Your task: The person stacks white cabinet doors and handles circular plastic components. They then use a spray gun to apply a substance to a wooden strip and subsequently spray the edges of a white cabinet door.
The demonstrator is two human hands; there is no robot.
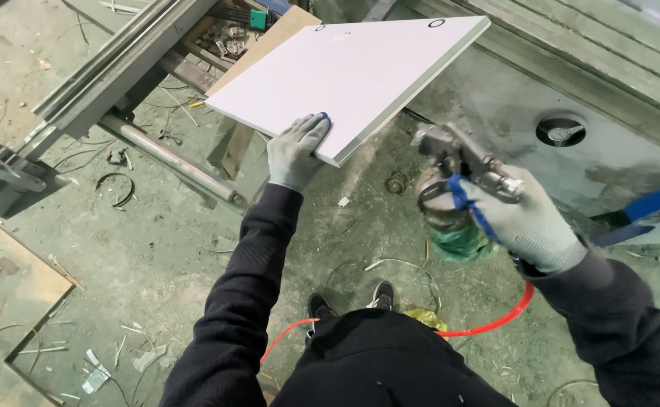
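A white rectangular panel (356, 68) lies flat on a stand, with two small round holes near its far edge. My left hand (296, 149), in a grey glove, grips the panel's near corner. My right hand (529, 218), also gloved, holds a metal spray gun (462, 162) by its grip, with a round cup (450, 222) under it that has green wrapping at the bottom. The gun's nozzle points left, just off the panel's right edge. An orange-red air hose (496, 320) runs down from the gun past my legs.
Metal rails and a steel roller (168, 154) run along the left. A plywood sheet (6, 301) lies at the lower left. A dusty green machine surface (511, 105) with a round hole (561, 130) sits at the right. Wire scraps and debris litter the concrete floor (156, 256).
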